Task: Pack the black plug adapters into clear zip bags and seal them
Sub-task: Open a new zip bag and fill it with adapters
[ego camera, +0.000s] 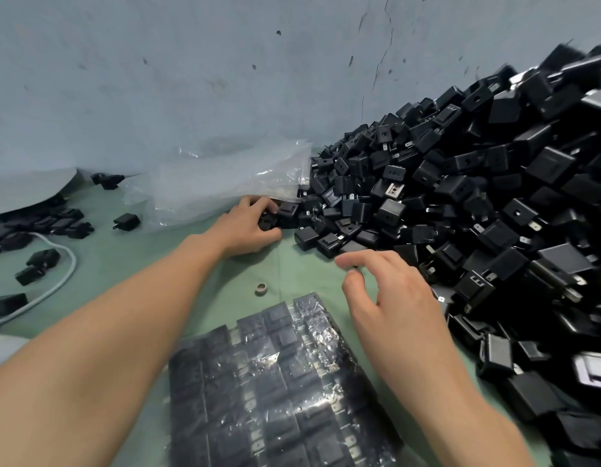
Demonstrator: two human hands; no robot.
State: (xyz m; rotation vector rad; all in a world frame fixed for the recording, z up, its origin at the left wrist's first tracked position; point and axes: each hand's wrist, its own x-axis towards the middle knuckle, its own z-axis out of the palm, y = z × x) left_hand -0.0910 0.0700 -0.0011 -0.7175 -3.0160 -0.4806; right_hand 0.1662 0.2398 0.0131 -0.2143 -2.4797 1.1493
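**Adapter packing: gathering stock**

Adapter heap (461,214): right half of frame, banked against the wall.
Left hand (250,227), centre: grip curled round edge adapters (285,212), apparently two, likely picked for bagging.
Right hand (390,291): grip wide, holding nothing, poised at the heap's foot.
Empty zip bags (231,176): above centre, within reach.
Filled bag (268,382): lower centre on the counter (140,264).

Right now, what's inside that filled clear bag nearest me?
Rows of black plug adapters packed flat inside the clear bag; anything beneath that top layer is covered.
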